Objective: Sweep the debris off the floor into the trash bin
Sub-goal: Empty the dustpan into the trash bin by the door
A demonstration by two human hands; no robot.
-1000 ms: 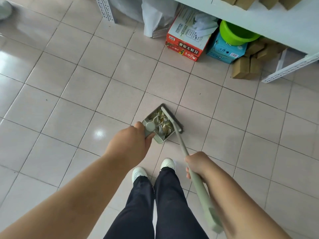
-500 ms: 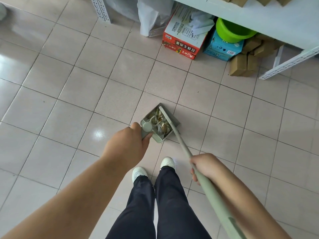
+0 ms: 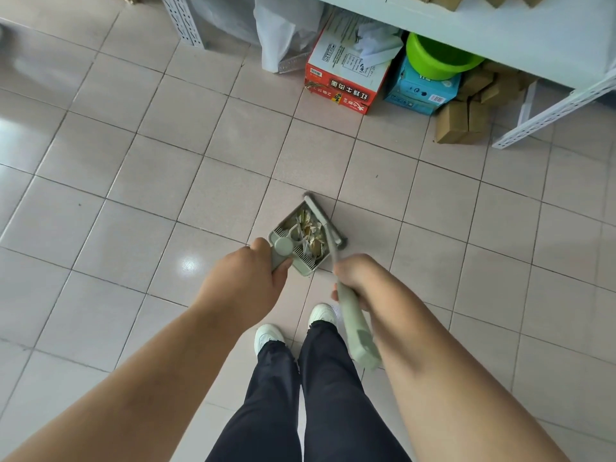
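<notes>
A pale green dustpan (image 3: 279, 234) sits on the tiled floor just ahead of my feet. It holds a heap of paper scraps and wrappers, the debris (image 3: 308, 230). My left hand (image 3: 243, 283) grips the dustpan's upright handle. My right hand (image 3: 355, 278) grips the pale green broom handle (image 3: 354, 323). The broom head (image 3: 325, 219) lies along the dustpan's open right edge, bristles on the floor. No trash bin shows in view.
A white shelf rack (image 3: 546, 35) stands at the back right. Under it are a red carton (image 3: 346, 78), a blue box (image 3: 421, 90) with a green bowl (image 3: 436, 60) on top, brown boxes (image 3: 466, 118) and a white plastic bag (image 3: 283, 38). Tiled floor (image 3: 133, 195) spreads left.
My right hand has slid down the broom handle toward the head and the handle now stands steeper. The dustpan stays in place in my left hand.
</notes>
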